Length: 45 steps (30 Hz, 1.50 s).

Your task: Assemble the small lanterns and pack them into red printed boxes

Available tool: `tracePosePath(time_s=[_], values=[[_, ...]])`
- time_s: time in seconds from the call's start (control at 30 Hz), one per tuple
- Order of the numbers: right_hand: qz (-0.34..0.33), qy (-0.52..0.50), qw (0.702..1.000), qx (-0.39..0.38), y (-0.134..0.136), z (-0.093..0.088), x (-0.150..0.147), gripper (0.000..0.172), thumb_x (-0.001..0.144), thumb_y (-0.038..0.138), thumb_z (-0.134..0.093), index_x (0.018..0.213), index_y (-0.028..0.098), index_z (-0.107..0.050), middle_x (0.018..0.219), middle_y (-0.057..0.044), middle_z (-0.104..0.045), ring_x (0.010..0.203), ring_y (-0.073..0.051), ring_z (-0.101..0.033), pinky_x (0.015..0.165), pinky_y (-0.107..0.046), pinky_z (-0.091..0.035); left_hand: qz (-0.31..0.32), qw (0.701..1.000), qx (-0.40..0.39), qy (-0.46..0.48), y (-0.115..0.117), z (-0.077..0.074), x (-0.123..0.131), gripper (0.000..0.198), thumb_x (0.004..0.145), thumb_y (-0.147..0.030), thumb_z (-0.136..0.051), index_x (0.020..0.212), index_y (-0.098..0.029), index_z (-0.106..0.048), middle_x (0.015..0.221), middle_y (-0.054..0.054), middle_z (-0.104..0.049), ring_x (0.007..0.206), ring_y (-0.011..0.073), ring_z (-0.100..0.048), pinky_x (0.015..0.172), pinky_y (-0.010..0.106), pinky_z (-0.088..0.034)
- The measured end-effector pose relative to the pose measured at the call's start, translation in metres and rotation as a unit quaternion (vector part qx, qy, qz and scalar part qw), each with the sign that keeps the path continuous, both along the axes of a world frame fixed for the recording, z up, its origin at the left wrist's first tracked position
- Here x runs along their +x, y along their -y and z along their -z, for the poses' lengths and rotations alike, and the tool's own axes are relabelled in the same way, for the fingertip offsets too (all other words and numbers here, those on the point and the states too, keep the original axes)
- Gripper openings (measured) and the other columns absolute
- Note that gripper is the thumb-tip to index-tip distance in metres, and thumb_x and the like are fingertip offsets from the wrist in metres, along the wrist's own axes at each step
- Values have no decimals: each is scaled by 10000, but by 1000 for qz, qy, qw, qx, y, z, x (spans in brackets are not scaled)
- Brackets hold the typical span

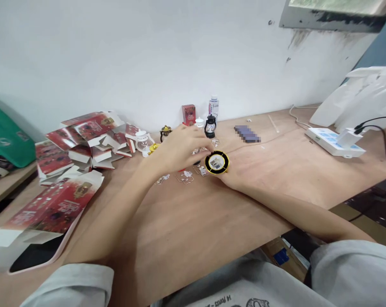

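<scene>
Black and gold, the round base (pixel 217 162) sits pinched in my right hand (pixel 240 172), low on the wooden table (pixel 186 226). My left hand (pixel 180 149) curls over small white parts (pixel 186 175); I cannot tell its grip.

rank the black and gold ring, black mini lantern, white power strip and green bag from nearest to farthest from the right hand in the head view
1. black and gold ring: held at the fingertips of the right hand
2. black mini lantern: just beyond, toward the wall
3. white power strip: off to the right
4. green bag: far left edge
</scene>
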State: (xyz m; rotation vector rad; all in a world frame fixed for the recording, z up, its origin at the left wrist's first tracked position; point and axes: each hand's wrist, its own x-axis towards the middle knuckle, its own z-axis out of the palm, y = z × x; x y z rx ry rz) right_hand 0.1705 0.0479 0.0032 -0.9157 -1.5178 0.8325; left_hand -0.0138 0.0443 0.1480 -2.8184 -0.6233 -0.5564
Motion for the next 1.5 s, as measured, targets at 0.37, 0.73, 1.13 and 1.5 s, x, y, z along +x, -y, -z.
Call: tracePosePath(time_s=[0.37,0.73,1.13,1.5], values=[[-118,3,992,-54,1,6,1,332,639,292,-755,933,182,-645,966,-34,-675,935,-206,-602,916,-383,-450,9,997,40,-67,5,9,-2,213,903,-236,-482,938,-223,-691,1038,52,-645,895,175,-586,774,307,-375],[-134,44,988,-67,4,2,0,334,637,256,-732,932,160,-606,955,-41,-641,922,-201,-568,866,-358,-449,1,988,93,-125,11,6,2,139,833,-167,-579,826,-223,-706,1005,28,-652,927,186,-562,789,333,-322],[-196,71,975,-80,2,2,2,379,606,266,-752,945,154,-623,919,-23,-639,850,-175,-565,823,-320,-443,-18,982,81,-168,15,3,2,90,791,-191,-661,720,-222,-705,945,17,-643,913,187,-549,772,335,-310],[-184,47,973,-133,3,1,2,258,562,244,-766,752,165,-610,753,8,-608,845,-195,-561,839,-356,-438,-16,975,152,-163,21,15,10,156,801,-109,-567,697,-157,-672,958,66,-635,901,200,-563,761,343,-347]])
